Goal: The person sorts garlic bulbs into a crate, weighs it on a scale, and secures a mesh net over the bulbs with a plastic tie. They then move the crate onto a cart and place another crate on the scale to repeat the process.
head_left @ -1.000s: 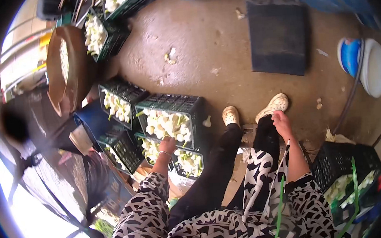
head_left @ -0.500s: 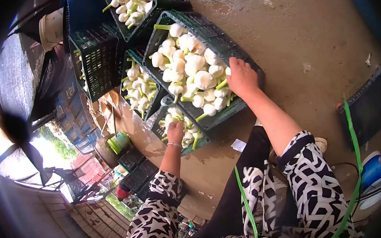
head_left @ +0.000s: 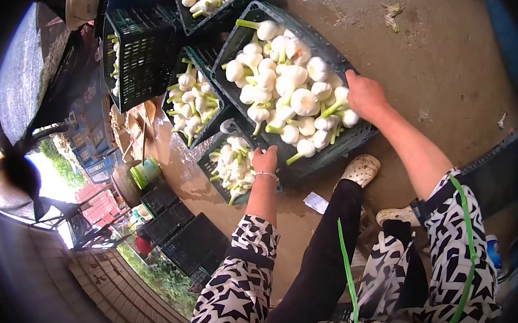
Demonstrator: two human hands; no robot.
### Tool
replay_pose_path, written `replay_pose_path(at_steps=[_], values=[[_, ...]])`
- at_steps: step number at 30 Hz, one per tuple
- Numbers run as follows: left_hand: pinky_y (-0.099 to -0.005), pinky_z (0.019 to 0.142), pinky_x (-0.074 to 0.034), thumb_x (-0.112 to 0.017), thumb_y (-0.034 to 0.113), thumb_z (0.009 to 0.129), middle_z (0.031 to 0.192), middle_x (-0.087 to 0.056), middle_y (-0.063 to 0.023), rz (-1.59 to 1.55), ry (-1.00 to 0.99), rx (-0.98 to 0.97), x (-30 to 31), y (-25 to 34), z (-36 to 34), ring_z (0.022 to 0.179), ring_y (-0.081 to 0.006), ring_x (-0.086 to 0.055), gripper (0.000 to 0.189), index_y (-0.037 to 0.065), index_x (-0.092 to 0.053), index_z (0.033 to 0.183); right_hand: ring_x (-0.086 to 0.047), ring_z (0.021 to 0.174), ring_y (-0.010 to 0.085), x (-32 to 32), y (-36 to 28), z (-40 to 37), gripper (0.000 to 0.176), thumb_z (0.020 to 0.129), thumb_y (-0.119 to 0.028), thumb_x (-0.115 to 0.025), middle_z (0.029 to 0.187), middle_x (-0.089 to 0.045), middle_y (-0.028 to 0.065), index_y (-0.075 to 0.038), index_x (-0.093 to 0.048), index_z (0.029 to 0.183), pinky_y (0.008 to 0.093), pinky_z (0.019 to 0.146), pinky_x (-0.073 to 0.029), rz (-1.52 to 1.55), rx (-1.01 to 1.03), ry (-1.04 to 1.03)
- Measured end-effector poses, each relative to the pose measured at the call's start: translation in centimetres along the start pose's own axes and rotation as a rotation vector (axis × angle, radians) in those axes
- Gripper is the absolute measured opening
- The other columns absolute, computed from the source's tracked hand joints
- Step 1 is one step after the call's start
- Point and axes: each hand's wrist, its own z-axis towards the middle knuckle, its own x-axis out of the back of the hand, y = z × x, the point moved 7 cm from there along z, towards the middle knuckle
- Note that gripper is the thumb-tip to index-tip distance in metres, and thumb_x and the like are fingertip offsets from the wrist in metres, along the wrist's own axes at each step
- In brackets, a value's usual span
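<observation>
A dark green plastic crate [head_left: 336, 152] heaped with white garlic bulbs [head_left: 305, 102], their green stems cut short, tilts in front of me. My right hand [head_left: 367, 97] is closed round its rim at the near right corner. At the near left corner my left hand [head_left: 265, 159] has its fingers closed on the edge of that crate; the fingertips are partly hidden. Beyond my left hand, a lower crate [head_left: 206, 165] also holds garlic.
More garlic crates stand at the back left, one of them a slatted crate [head_left: 144, 61]. Black crates [head_left: 195, 241] and a green bucket [head_left: 145, 172] are farther left. A white paper [head_left: 316, 202] and leaf scraps [head_left: 392, 17] lie on the wet floor. Green straps hang before me.
My left hand has moved from above the lower crate's garlic to the large crate's near left edge. My right hand has closed more firmly round the rim. The view has shifted.
</observation>
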Motion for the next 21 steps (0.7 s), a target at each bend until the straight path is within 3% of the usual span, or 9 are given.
replay_pose_path(at_steps=[2, 6, 10, 13, 14, 16, 18, 21], values=[[-0.0392, 0.104, -0.037, -0.069, 0.034, 0.072, 0.127, -0.053, -0.0259, 0.188, 0.095, -0.170, -0.1, 4.8, -5.2, 0.122, -0.0359, -0.048, 0.067, -0.006, -0.054, 0.124, -0.063, 0.084, 0.0412, 3.2, 2.7, 0.2, 0.024, 0.079, -0.006, -0.052, 0.084, -0.064, 0.0225, 0.000, -0.049, 0.102, 0.0511, 0.074, -0.049, 0.000, 0.089, 0.020], [-0.0408, 0.105, -0.035, -0.070, 0.026, 0.076, 0.128, -0.050, -0.0243, 0.170, 0.209, -0.546, 0.5, 9.4, -8.2, 0.124, -0.0369, -0.044, 0.053, -0.004, -0.056, 0.118, -0.057, 0.091, 0.0453, 9.5, 9.8, -0.7, 0.032, 0.080, -0.009, -0.055, 0.092, -0.061, 0.0258, -0.001, -0.044, 0.109, 0.0512, 0.078, -0.045, -0.037, 0.169, -0.093], [-0.0367, 0.103, -0.038, -0.069, 0.021, 0.080, 0.128, -0.050, -0.0205, 0.057, 0.159, -0.860, 1.3, 17.2, -8.0, 0.123, -0.0326, -0.046, 0.045, 0.001, -0.057, 0.118, -0.057, 0.093, 0.0444, 14.6, 13.4, -3.5, 0.032, 0.079, -0.010, -0.056, 0.094, -0.061, 0.0240, -0.003, -0.046, 0.108, 0.0505, 0.078, -0.045, -0.056, 0.074, -0.130], [-0.0374, 0.102, -0.038, -0.069, 0.023, 0.081, 0.128, -0.051, -0.0195, -0.113, -0.030, -0.833, -1.4, 23.9, -6.8, 0.121, -0.0311, -0.047, 0.050, 0.002, -0.055, 0.124, -0.059, 0.097, 0.0377, 15.1, 15.0, -4.9, 0.036, 0.081, -0.013, -0.059, 0.102, -0.063, 0.0177, -0.010, -0.050, 0.116, 0.0471, 0.082, -0.047, -0.095, -0.028, -0.102], [-0.0387, 0.102, -0.037, -0.068, 0.027, 0.081, 0.129, -0.051, -0.0201, -0.171, -0.093, -0.848, -2.7, 26.1, -6.7, 0.121, -0.0316, -0.047, 0.053, 0.003, -0.054, 0.126, -0.058, 0.102, 0.0335, 15.7, 13.9, -5.7, 0.037, 0.081, -0.015, -0.061, 0.112, -0.061, 0.0129, -0.011, -0.052, 0.117, 0.0460, 0.084, -0.047, -0.175, 0.080, 0.141], [-0.0415, 0.103, -0.035, -0.065, 0.038, 0.082, 0.129, -0.051, -0.0222, 0.142, -0.018, -0.899, -5.7, 29.8, -5.2, 0.120, -0.0334, -0.047, 0.059, 0.006, -0.051, 0.130, -0.058, 0.102, 0.0297, 18.1, 9.1, -7.1, 0.035, 0.080, -0.018, -0.064, 0.111, -0.060, 0.0086, -0.010, -0.054, 0.114, 0.0428, 0.082, -0.049, -0.252, 0.185, 0.510], [-0.0434, 0.104, -0.034, -0.064, 0.047, 0.079, 0.128, -0.052, -0.0226, 0.140, 0.130, -0.906, -7.3, 31.7, -5.3, 0.119, -0.0345, -0.047, 0.066, 0.009, -0.051, 0.131, -0.059, 0.102, 0.0288, 17.1, 5.6, -6.5, 0.035, 0.079, -0.019, -0.066, 0.107, -0.060, 0.0091, -0.009, -0.056, 0.111, 0.0418, 0.079, -0.050, -0.161, 0.151, 0.507], [-0.0421, 0.102, -0.036, -0.067, 0.040, 0.074, 0.122, -0.055, -0.0203, 0.188, 0.190, -0.821, -7.1, 31.8, -5.6, 0.114, -0.0355, -0.049, 0.064, 0.013, -0.052, 0.130, -0.061, 0.095, 0.0274, 13.7, 3.2, -3.0, 0.027, 0.080, -0.021, -0.066, 0.099, -0.061, 0.0090, -0.008, -0.059, 0.103, 0.0411, 0.073, -0.052, -0.134, 0.046, 0.457]])
